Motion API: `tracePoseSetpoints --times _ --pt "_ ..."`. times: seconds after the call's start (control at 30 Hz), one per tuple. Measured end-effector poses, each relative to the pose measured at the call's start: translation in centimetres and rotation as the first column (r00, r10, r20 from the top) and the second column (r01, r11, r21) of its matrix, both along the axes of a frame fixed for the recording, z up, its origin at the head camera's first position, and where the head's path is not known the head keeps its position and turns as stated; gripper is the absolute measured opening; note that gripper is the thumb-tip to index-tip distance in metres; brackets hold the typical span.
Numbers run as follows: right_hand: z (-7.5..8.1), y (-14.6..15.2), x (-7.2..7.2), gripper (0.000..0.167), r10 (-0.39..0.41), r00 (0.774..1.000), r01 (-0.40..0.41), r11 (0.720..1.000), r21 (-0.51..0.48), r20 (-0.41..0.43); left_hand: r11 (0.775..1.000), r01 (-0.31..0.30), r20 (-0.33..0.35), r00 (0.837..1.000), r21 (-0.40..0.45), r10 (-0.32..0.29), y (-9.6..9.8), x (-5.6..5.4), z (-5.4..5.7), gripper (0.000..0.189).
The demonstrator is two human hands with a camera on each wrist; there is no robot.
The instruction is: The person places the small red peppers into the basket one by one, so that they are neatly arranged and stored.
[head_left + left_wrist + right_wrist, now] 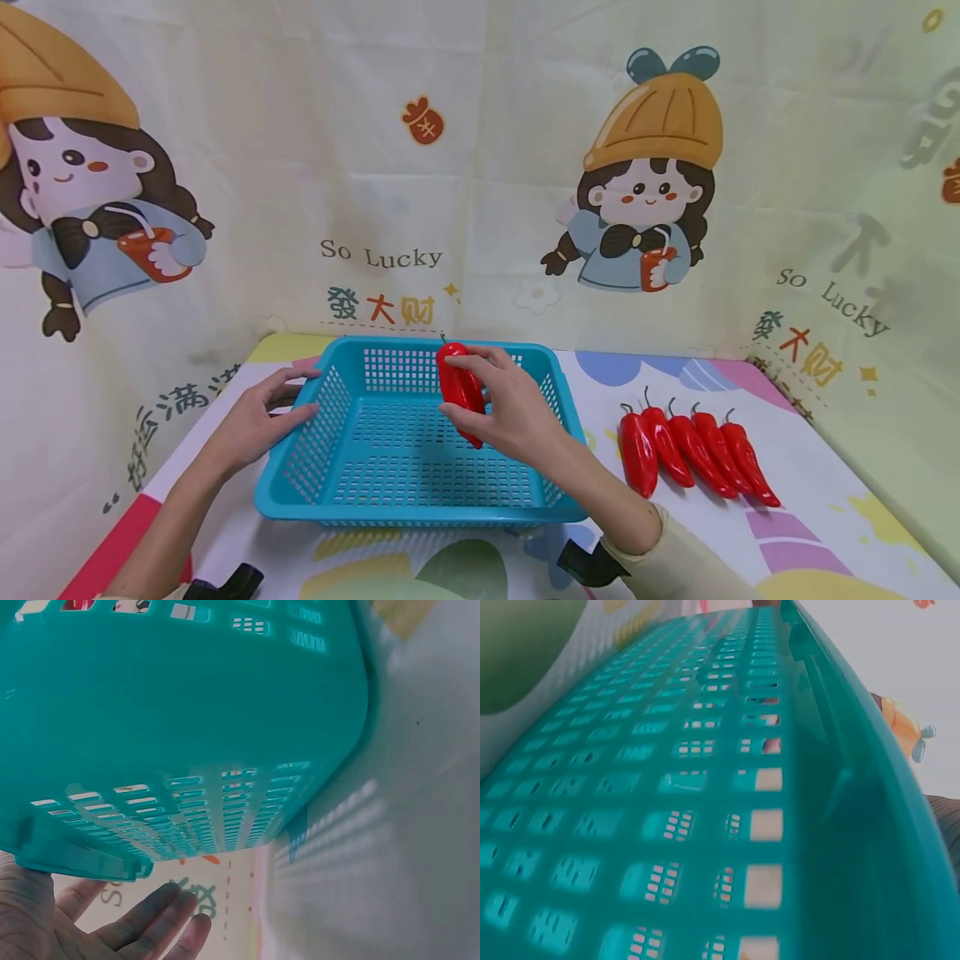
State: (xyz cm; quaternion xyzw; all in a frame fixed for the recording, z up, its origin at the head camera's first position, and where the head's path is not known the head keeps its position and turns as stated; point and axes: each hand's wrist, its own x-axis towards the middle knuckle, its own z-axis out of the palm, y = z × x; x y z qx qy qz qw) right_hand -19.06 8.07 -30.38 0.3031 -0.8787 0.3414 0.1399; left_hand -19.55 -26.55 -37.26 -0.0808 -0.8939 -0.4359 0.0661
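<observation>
My right hand (517,404) pinches a glossy red chili pepper (459,385) between thumb and fingers, its stem upward. The pepper is held over a blue-green plastic basket (420,515) with lattice walls; the basket's visible floor holds nothing. At the basket's left rim, my left hand (258,417) rests its thumb on the edge. In the left wrist view its fingers (161,915) extend loosely outside the basket wall (187,712). The right wrist view is filled by the basket's lattice side (705,780), which hides the right hand and the pepper.
Several red chili peppers (693,454) lie in a row on the patterned tabletop (810,475), right of the basket. A cream cloth (480,208) printed with cartoon figures hangs behind the table and along its sides. Black wrist mounts (592,567) show near both forearms.
</observation>
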Motion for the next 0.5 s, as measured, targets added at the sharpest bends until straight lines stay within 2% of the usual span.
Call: tracePoseSetpoints --times 0.5 --pt "0.9 -2.5 -0.2 0.07 0.086 0.996 -0.086 0.996 -0.028 0.013 1.0 -0.006 -0.009 1.0 -0.006 0.006 0.0 0.1 -0.2 0.059"
